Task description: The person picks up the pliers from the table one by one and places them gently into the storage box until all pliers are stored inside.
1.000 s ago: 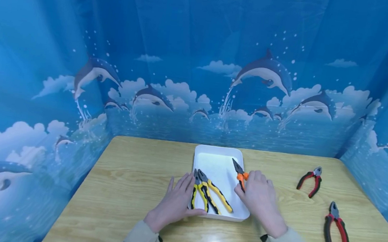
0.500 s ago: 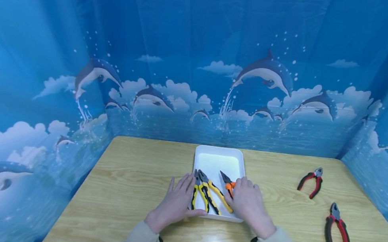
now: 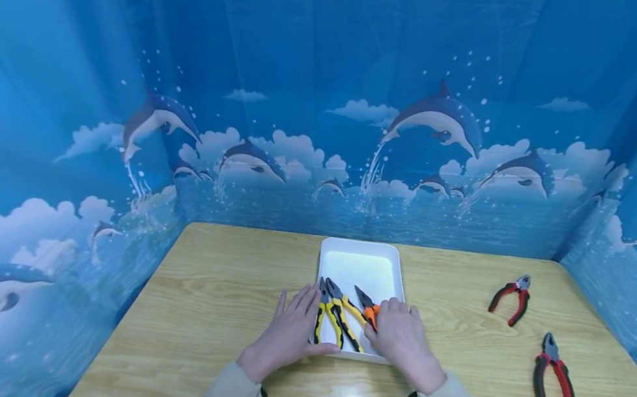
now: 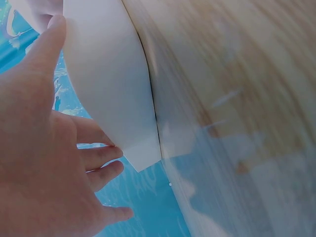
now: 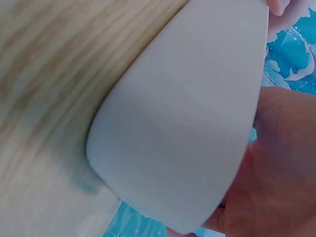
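Observation:
A white tray [image 3: 358,263] lies on the table, with two yellow-and-black pliers in it: one pair [image 3: 319,322] by the left wall, the other pair [image 3: 355,311] beside it. My left hand [image 3: 291,326] rests against the tray's left side, fingers extended and thumb along the near rim. In the left wrist view its fingertips touch the tray wall [image 4: 108,74]. My right hand [image 3: 400,335] grips orange long-nose pliers [image 3: 369,312] over the tray's right part, jaws pointing up-left; their handles are hidden under the hand. The right wrist view shows the tray's outer wall [image 5: 182,113] hiding the pliers.
Two red-and-black pliers lie on the wooden table [image 3: 228,267] at right: a smaller pair [image 3: 510,299] farther back and a larger pair [image 3: 555,379] nearer. A blue dolphin-print curtain [image 3: 307,92] stands behind and at both sides.
My right hand has moved left with the orange pliers, bringing them lower in the tray and nearer the yellow pairs. The left hand stays in place.

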Demonstrator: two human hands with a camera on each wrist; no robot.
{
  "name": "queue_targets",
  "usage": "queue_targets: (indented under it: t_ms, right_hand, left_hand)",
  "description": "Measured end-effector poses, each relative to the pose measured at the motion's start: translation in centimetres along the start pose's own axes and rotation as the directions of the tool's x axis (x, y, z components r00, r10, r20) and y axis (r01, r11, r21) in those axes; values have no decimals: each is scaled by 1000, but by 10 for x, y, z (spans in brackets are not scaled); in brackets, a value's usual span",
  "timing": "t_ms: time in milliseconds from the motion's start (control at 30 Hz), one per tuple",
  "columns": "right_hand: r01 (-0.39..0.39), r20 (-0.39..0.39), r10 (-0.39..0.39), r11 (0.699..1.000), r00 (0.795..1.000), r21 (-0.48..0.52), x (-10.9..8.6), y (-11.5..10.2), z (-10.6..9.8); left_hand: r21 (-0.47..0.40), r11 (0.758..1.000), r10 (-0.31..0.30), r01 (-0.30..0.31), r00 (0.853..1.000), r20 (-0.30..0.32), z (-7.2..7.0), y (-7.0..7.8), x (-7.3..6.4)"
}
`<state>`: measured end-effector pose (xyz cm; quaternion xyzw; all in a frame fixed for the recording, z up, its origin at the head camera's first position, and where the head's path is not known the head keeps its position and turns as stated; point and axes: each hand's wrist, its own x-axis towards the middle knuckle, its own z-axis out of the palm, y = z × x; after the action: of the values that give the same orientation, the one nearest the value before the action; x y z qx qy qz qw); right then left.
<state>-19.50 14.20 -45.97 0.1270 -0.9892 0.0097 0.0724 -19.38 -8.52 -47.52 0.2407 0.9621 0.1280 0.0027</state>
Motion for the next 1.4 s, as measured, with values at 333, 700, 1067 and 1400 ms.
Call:
queue_targets:
  t_ms: [333,700,1067,1400]
  right_hand:
    - [14,24,-12,998,1000,-67,-2,2,1]
    - [26,34,-24,999,999,-44,-3,6,-3]
    - [125,-349,-115,992,930,5,3,19,-6]
    - [124,-355,-119,992,927,-8,1,28,-6]
  left_hand:
    - [-3,1000,4,-4,1000,-6,0,0,-1]
    - [-7,1000,7,-7,1000,-10,0,-1,-1]
    - [-7,1000,9,-9,1000,-8,0,0,-1]
    - [5,1000,8,-8,1000,-11,0,-1,0]
